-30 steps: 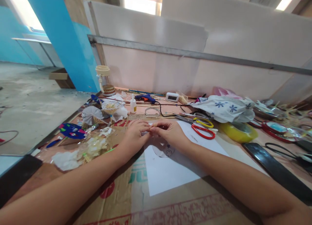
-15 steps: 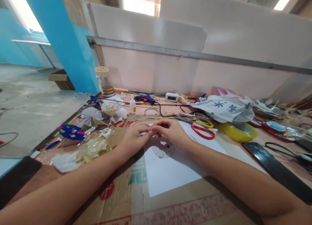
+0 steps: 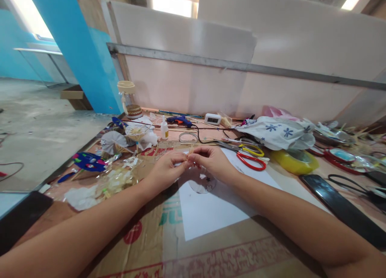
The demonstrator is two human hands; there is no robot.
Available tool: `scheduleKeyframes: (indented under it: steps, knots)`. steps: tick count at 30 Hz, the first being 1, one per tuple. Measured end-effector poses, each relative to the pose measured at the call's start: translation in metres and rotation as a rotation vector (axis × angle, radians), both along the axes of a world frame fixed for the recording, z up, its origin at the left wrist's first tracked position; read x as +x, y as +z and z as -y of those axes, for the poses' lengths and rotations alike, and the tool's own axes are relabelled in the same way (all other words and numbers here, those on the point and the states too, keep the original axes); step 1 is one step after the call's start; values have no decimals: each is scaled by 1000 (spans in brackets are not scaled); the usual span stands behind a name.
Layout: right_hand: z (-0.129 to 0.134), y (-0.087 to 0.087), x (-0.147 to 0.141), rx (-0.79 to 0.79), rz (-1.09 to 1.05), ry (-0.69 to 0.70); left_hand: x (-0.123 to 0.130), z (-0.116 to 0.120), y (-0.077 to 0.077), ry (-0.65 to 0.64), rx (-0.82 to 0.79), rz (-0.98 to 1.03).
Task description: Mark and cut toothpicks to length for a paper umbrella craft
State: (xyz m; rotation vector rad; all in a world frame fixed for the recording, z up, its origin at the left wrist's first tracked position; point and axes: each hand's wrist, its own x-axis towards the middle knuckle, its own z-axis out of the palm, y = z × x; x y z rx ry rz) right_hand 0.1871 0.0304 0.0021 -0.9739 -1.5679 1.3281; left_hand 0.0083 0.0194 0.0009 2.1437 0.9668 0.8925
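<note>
My left hand point(image 3: 169, 168) and my right hand point(image 3: 213, 161) meet above a white paper sheet point(image 3: 208, 217), fingertips pinched together. Between them a small, pale piece like thin bamboo sticks point(image 3: 191, 150) pokes up; most of it is covered by my fingers. Just below my right hand, a round white paper disc point(image 3: 202, 185) with dark drawn marks shows over the sheet, partly hidden. Whether the disc is joined to the held piece I cannot tell. Scissors with red and yellow handles point(image 3: 251, 161) lie beyond my right wrist.
Small paper parasols point(image 3: 113, 143) and a blue patterned one point(image 3: 90, 161) lie at left beside clear plastic scraps point(image 3: 119, 181). Behind stand a glue bottle point(image 3: 164, 129) and a blue glue gun point(image 3: 180, 121). Yellow tape point(image 3: 294, 162) and a black phone point(image 3: 343, 205) are at right.
My hands stay together in nearly the same place, with small finger shifts. The pale sticks between them show slightly differently; the surrounding things have not moved.
</note>
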Motion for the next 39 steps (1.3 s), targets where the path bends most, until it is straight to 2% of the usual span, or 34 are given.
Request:
scheduleKeyframes:
  steps: [4,7,10,14,19,28,35,39]
  knots:
    - [1,4,0,-18,8,30,1,0,0,-18,-19,5]
    - [0,4,1,-75,-68,69,2,2,2,-9,-42,17]
    - [-4,1,2,-168,-190,72,1,4,2,34,-75,26]
    - [-9,-4,4,-204,-216,59,0,4,1,89,-97,26]
    - [-9,-5,4,-166,-197,33,0,2,-2,79,-70,11]
    - [-1,0,2,-45,-50,24,0,-6,-9,2,85,-42]
    - [1,-3,2,25,51,79,-1,-8,-16,10,156,-135]
    - [-2,3,5,51,88,92,1,-7,-15,3,174,-206]
